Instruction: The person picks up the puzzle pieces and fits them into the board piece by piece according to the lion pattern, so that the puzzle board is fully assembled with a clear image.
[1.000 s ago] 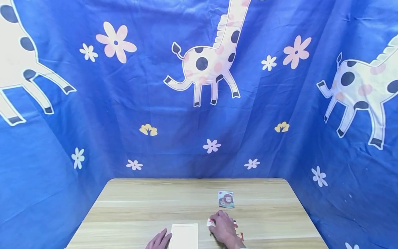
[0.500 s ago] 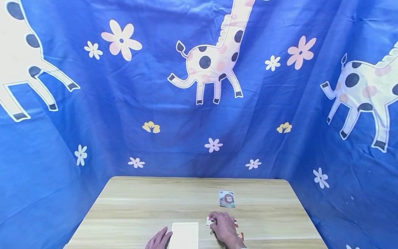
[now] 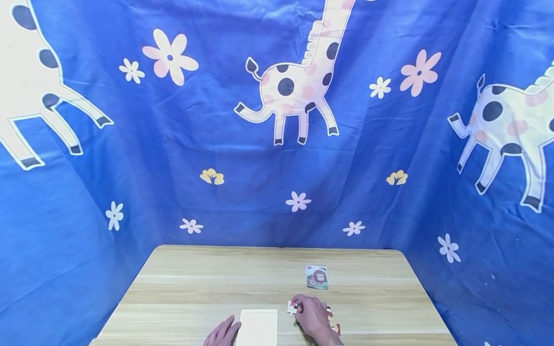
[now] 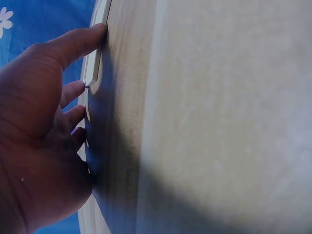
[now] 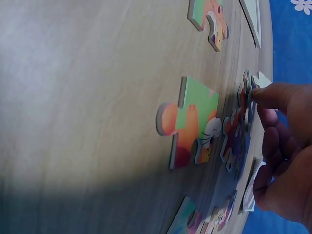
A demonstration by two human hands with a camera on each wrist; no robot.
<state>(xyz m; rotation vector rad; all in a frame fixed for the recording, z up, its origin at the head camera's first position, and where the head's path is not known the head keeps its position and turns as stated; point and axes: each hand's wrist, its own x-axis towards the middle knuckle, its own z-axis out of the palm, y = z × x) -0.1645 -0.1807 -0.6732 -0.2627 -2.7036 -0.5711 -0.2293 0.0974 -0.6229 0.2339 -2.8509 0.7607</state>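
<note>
My left hand (image 3: 221,331) lies at the left side of a cream rectangular board (image 3: 258,329). In the left wrist view its thumb touches the board's edge (image 4: 95,61), and the fingers are extended, lightly bent. My right hand (image 3: 312,315) pinches a white jigsaw puzzle piece (image 3: 291,307) with pink and dark marks between thumb and forefinger. More jigsaw pieces (image 5: 234,134) lie beneath and beside this hand, partly hidden by it in the head view. An orange and green piece (image 5: 187,124) with a whiskered muzzle lies apart, face up, in the right wrist view.
Beyond the right hand, a small picture card (image 3: 317,277) with a lion lies on the wooden table (image 3: 195,283). Another puzzle piece (image 5: 208,19) lies towards the board. Blue cloth (image 3: 242,192) with giraffes and flowers hangs around the table's back and sides.
The head view has shifted slightly. The right fingers have moved slightly at the white puzzle piece, more of which now shows. The left hand keeps its place beside the board.
</note>
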